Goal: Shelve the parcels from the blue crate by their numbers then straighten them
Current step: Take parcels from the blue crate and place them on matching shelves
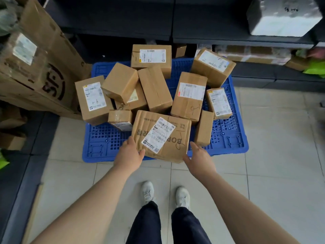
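Note:
A blue crate (pixel 98 148) lies flat on the tiled floor with several brown cardboard parcels heaped on it. Nearest me is a large creased parcel (pixel 168 143) with a white label and a handwritten number, overhanging the crate's front edge. My left hand (pixel 130 153) touches its near left corner, fingers straight along the side and thumb against the front. At the near right corner is my right hand (pixel 198 158), fingers spread and thumb by the bottom edge. Other parcels carry numbers, such as one at the left (pixel 93 99) and one at the right (pixel 219 103).
Dark shelves (pixel 228 39) run along the back, with parcels on the low tier at right and a white parcel (pixel 281 16) higher up. Large cartons (pixel 40 67) stand at the left. My feet stand on the tiles just behind the crate.

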{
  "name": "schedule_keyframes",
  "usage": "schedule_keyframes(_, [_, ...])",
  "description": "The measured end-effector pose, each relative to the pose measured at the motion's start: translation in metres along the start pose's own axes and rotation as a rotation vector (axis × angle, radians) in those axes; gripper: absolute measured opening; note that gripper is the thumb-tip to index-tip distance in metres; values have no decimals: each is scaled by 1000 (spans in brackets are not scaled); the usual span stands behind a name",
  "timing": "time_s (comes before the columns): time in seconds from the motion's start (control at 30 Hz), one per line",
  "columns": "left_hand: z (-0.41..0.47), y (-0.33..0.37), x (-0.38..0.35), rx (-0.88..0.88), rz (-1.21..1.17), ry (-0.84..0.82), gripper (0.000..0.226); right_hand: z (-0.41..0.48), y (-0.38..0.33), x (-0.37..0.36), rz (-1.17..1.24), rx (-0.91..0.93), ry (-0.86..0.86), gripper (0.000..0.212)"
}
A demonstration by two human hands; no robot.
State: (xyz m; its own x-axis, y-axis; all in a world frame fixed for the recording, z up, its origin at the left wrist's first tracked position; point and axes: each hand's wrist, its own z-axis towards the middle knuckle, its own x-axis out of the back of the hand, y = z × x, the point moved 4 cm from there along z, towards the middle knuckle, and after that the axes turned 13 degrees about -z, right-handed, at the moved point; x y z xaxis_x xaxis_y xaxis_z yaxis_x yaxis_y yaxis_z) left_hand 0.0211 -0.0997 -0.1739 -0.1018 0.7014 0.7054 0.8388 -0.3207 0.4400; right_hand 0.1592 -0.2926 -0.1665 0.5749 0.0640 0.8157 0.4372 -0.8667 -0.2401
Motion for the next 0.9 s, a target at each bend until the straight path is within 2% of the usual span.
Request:
schedule_keyframes(0.1, [19,-7,-15,31,-71,-17,65,11,5,-23,30,3,-53,40])
schedule_keyframes(0.23, [24,-13,-26,80,-109,-11,75,17,14,-39,104,-9,-59,31])
schedule_keyframes(0.4, [-1,-18,-49,90,-119,-50,77,20,32,-33,143,-17,-40,33])
schedule_keyframes(0.47, [-9,-19,-55,75,-164,-54,78,19,35,-31,127,-15,-44,41])
schedule_keyframes(0.57, [-10,-16,-53,9,-239,-44,97,13,37,-34,114,-57,-43,58])
schedule_keyframes(0.67, [-2,-11,-42,-62,-7,-64,102,2,35,-42,204,-180,-17,67])
schedule_keyframes(0.8, [23,-4,-18,-288,255,-74,106,-13,19,-60,300,-275,88,69])
schedule_keyframes(0.9, [42,-3,-4,-355,347,-184,115,-22,-3,-80,424,-318,158,87])
